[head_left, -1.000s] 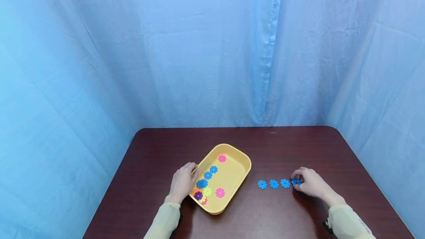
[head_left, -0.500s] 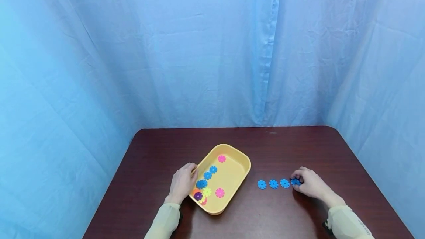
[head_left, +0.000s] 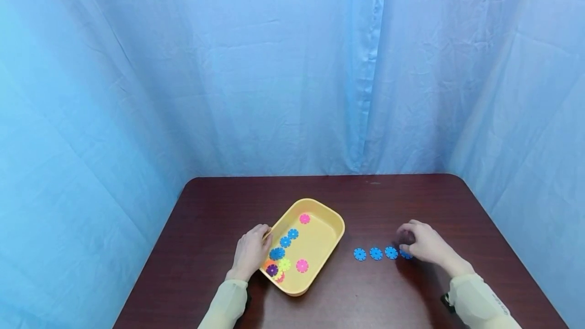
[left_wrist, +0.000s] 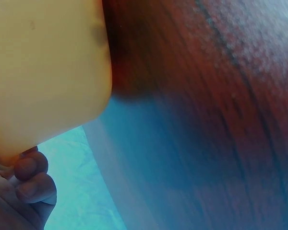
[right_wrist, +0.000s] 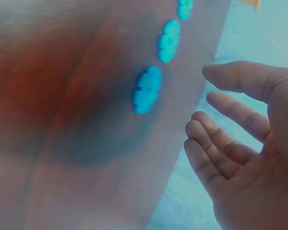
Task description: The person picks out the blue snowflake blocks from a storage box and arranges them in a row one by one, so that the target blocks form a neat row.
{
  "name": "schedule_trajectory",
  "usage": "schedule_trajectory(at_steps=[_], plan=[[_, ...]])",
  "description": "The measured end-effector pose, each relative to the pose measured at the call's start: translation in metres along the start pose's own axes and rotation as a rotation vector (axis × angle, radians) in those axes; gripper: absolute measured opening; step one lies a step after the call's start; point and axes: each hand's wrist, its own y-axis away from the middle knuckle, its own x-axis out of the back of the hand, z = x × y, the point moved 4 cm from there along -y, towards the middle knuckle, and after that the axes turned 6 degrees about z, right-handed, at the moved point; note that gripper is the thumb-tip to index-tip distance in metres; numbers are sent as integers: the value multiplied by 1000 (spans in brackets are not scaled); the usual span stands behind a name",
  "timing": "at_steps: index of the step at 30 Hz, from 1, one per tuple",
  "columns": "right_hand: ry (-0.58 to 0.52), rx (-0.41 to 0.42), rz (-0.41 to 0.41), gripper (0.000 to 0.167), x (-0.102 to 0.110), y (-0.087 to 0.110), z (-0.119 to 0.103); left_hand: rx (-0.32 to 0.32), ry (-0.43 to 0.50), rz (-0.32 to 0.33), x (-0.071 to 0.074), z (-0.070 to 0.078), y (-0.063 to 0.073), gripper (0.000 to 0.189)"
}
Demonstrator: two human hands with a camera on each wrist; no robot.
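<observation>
In the head view my left hand (head_left: 251,252) grips the left rim of a yellow plastic tray (head_left: 337,225). The left wrist view shows its curled fingers (left_wrist: 32,188) at the tray's edge. Inside the tray lie several notched snowflake discs: blue (head_left: 293,234), pink (head_left: 302,266), purple (head_left: 271,270), yellow-green (head_left: 284,264) and orange. To the right, several blue discs (head_left: 376,253) lie flat in a row on the table. Over the row's right end hovers my right hand (head_left: 427,243), partly hiding the last blue disc (right_wrist: 148,89). Its fingers are spread and hold nothing.
The dark red-brown wooden table (head_left: 356,298) carries the tray and the row of discs. Pale blue curtains (head_left: 283,90) hang behind it and along both sides. Table surface lies between the tray and the row.
My right hand has let go of the last blue disc in the row and lifted slightly away from it. The left hand and the tray stay put.
</observation>
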Motion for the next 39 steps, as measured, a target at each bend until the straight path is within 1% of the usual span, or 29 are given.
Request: schedule_trajectory(at_steps=[10,16,25,31,39], plan=[[8,35,14,32,20,-20,-20,-10,12,12,1,1,0,6],[3,49,9,33,27,-31,-35,-12,13,7,1,0,0,5],[-22,65,1,31,23,-43,-52,-4,2,2,0,-1,0,5],[-10,92,8,30,19,-55,-64,2,-2,-5,-2,-1,0,4],[-28,111,-10,32,11,-68,-88,-10,-1,4,-1,-1,-1,4]])
